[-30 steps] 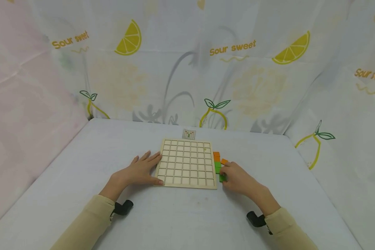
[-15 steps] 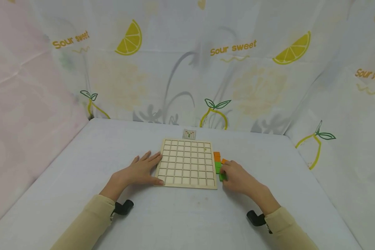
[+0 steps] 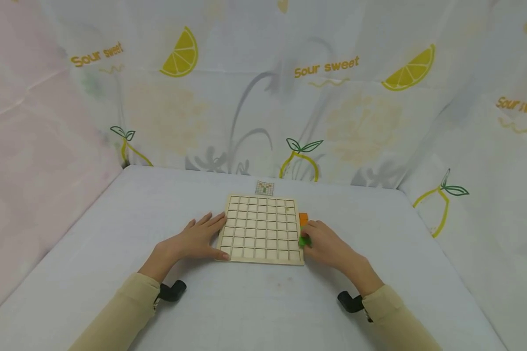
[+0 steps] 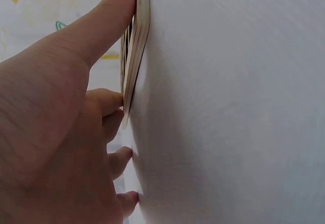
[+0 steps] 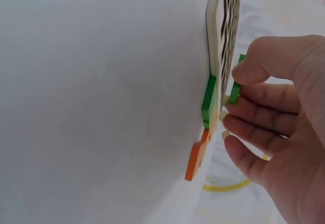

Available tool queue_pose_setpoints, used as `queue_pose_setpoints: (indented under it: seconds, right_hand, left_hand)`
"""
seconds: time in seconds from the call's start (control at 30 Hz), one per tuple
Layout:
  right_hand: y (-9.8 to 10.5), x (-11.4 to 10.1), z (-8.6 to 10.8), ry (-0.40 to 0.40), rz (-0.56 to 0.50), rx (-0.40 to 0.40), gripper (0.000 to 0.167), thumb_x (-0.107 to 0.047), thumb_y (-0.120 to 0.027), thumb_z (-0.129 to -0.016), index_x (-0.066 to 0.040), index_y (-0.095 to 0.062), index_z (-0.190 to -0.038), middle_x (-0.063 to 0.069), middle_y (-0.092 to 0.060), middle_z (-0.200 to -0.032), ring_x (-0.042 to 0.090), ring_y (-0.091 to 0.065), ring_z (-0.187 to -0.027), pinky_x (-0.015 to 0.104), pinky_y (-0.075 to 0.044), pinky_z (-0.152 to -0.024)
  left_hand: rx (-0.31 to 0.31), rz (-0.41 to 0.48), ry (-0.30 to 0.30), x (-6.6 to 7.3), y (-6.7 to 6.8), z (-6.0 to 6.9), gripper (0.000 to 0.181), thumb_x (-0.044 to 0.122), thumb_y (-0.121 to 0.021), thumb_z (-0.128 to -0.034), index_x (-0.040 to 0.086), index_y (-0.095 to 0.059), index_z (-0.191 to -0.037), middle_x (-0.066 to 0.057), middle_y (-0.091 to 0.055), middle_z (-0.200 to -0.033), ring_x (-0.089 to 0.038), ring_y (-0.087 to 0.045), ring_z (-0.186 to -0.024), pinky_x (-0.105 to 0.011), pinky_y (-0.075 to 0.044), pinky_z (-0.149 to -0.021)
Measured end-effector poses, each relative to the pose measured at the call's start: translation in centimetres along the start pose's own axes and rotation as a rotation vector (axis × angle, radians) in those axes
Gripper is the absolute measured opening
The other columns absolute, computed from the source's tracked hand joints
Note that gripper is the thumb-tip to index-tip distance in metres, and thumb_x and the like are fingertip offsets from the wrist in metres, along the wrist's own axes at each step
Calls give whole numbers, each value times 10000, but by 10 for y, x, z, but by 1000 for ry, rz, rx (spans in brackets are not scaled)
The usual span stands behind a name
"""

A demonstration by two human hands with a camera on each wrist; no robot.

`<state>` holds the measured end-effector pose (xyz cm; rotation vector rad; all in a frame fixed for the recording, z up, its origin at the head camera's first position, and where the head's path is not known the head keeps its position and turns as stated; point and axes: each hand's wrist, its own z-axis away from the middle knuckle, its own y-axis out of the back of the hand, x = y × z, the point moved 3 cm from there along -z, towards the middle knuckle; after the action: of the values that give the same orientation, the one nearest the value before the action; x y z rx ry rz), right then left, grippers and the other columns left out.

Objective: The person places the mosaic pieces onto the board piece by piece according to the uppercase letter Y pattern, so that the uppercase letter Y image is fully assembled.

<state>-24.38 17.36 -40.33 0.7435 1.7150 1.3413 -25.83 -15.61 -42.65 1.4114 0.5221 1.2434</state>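
Note:
A wooden grid board lies flat on the white table. My left hand rests at its left edge, fingers spread and thumb on the near left corner; the left wrist view shows the thumb against the board's side. Between thumb and fingers, my right hand pinches a green tile, held up off the table. Beside the board's right edge lie another green tile and orange tiles. In the head view the right hand partly covers these tiles.
A small card with a coloured grid pattern lies just behind the board. Patterned cloth hangs behind and at both sides of the white table. Each wrist carries a black device.
My right hand has moved left and slightly up toward the board with a green tile pinched in it, now over the row of tiles. My left hand has stayed in place.

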Motion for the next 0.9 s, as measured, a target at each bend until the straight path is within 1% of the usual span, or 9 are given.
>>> queue_pose_setpoints:
  seconds: [0.13,0.27,0.33,0.5,0.6,0.73,0.9]
  right_hand:
    - [-2,-5,-5,-4,-39,-11,136,-43,-688,-807,-79,-679,-937,-26,-589,-875,139,-514,-870,330,-491,-788]
    - [-4,-7,-8,3,-44,-11,165,-41,-687,-796,-60,-673,-959,-6,-600,-888,145,-512,-875,337,-491,-791]
    - [-5,-9,-9,10,-47,-7,176,-35,-685,-792,-53,-671,-966,5,-610,-902,149,-518,-880,344,-495,-796]
    - [-8,-14,-13,49,-17,24,167,-41,-679,-798,-59,-670,-964,10,-621,-927,159,-542,-903,355,-504,-819]
    - [-9,-19,-16,53,-23,35,151,-49,-665,-795,-74,-664,-943,-2,-609,-920,163,-542,-907,339,-497,-793]
    - [-10,-26,-18,66,-68,26,159,-22,-631,-784,-71,-659,-932,-2,-596,-908,167,-536,-894,325,-492,-783]
    - [-15,-32,-22,82,-64,19,154,-13,-646,-804,-65,-659,-948,6,-601,-903,174,-531,-895,348,-498,-823]
  left_hand:
    - [4,-1,-8,-1,0,2,1120,682,-702,-780,125,-183,-1601,-66,-156,-1683,-421,-86,-1544,-700,-81,-1186]
    - [11,-4,-21,0,0,1,1111,673,-708,-781,120,-198,-1598,-73,-173,-1679,-426,-99,-1541,-705,-86,-1182]
    - [10,-6,-19,-1,0,0,1110,671,-713,-777,121,-205,-1597,-71,-179,-1678,-425,-103,-1541,-704,-88,-1183]
    - [2,-10,-13,-2,-1,-1,1111,687,-702,-776,133,-202,-1599,-60,-178,-1679,-418,-111,-1542,-699,-96,-1185]
    - [-1,-11,-14,-2,-1,-2,1110,692,-695,-778,136,-198,-1600,-59,-175,-1680,-421,-112,-1540,-701,-96,-1182]
    - [-6,-5,-9,-1,0,-1,1109,682,-704,-777,138,-196,-1601,-53,-169,-1681,-417,-106,-1543,-698,-91,-1185]
    - [-15,-8,0,0,0,0,1108,680,-702,-781,151,-181,-1604,-39,-156,-1684,-399,-91,-1550,-685,-83,-1195]
